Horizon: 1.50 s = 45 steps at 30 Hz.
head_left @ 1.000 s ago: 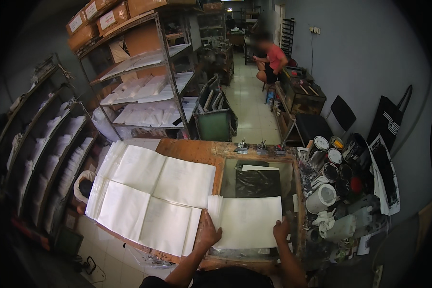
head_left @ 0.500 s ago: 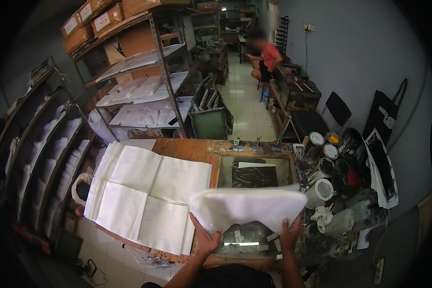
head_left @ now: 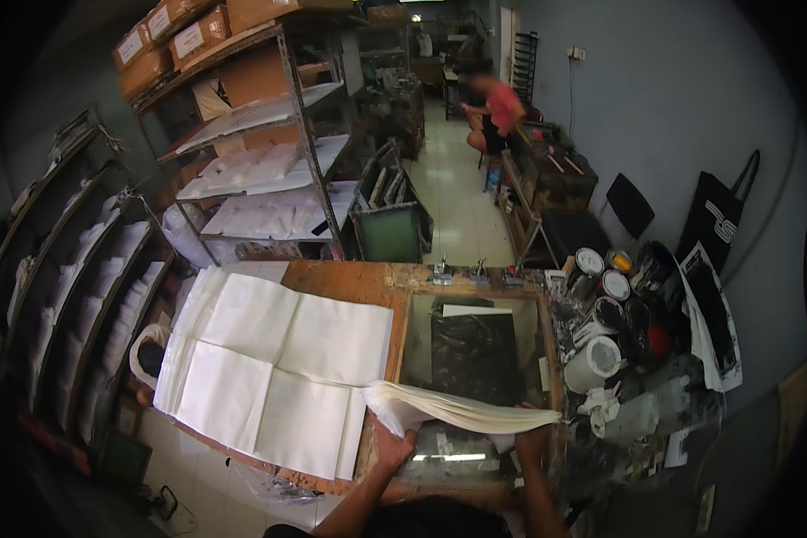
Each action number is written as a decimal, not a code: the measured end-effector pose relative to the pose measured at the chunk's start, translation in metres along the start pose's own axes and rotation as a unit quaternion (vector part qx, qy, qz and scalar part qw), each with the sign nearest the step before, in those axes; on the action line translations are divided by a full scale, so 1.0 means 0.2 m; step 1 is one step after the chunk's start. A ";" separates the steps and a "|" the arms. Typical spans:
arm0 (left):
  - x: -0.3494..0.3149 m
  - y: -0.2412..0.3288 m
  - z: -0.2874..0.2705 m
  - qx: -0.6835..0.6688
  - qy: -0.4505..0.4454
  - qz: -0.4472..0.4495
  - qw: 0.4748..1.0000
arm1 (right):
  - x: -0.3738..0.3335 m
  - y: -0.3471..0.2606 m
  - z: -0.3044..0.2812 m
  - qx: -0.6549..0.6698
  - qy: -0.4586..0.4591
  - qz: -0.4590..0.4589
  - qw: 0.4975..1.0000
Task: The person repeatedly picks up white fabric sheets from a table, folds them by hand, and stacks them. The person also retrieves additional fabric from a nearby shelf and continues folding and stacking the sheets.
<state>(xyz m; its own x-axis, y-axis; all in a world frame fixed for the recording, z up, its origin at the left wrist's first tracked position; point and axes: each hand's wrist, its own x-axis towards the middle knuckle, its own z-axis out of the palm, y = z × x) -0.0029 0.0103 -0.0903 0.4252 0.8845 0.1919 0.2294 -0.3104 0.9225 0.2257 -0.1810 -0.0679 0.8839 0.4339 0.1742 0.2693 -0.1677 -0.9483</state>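
A thick stack of thin white sheets (head_left: 475, 414) sags between my two hands above the near half of a glass panel (head_left: 439, 448) set in the wooden table. My left hand (head_left: 393, 446) grips the stack's near left corner. At its right end my right hand (head_left: 531, 443) holds it from below, the fingers partly hidden by the sheets. Immediately left lie more white sheets (head_left: 323, 332), spread in overlapping piles. On the far part of the glass rests a black sheet (head_left: 473, 354), with a white strip along its upper edge.
Metal hinge clamps (head_left: 478, 272) line the table's far edge. Ink cans and tubs (head_left: 594, 363) crowd the right side. Shelves (head_left: 269, 134) with white sheets and cardboard boxes stand at the back left. Farther down the aisle a person in a red shirt (head_left: 504, 105) sits.
Both hands have lowered the stack toward me. Its broad face was raised before; now its layered far edge shows, and more of the black sheet is visible.
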 end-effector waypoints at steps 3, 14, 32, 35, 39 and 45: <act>0.10 0.12 -0.06 0.062 -0.019 0.085 0.994 | 0.06 0.16 -0.03 -0.124 -0.003 -0.113 0.986; 0.17 0.02 -0.22 0.098 -0.165 -0.086 0.978 | 0.23 0.20 0.05 -0.121 -0.095 0.106 0.982; 0.07 0.32 -0.05 0.025 0.062 0.037 0.997 | 0.05 -0.35 0.08 0.210 0.054 0.014 0.976; 0.16 0.21 0.01 0.006 0.006 -0.041 0.999 | 0.11 -0.18 0.10 0.129 -0.030 0.000 0.991; 0.30 0.22 0.04 -0.107 0.056 -0.017 0.993 | 0.20 -0.30 0.12 0.046 -0.010 -0.172 0.984; 0.12 0.20 0.03 0.018 0.063 0.074 0.995 | 0.10 -0.26 0.01 -0.093 0.016 -0.049 0.994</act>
<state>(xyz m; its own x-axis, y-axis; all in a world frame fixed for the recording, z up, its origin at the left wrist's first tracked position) 0.0222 0.0169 -0.0516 0.3432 0.8642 0.3678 0.2051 -0.4511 0.8686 0.2286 -0.1622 -0.0151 0.8606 0.4284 0.2755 0.4189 -0.2878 -0.8612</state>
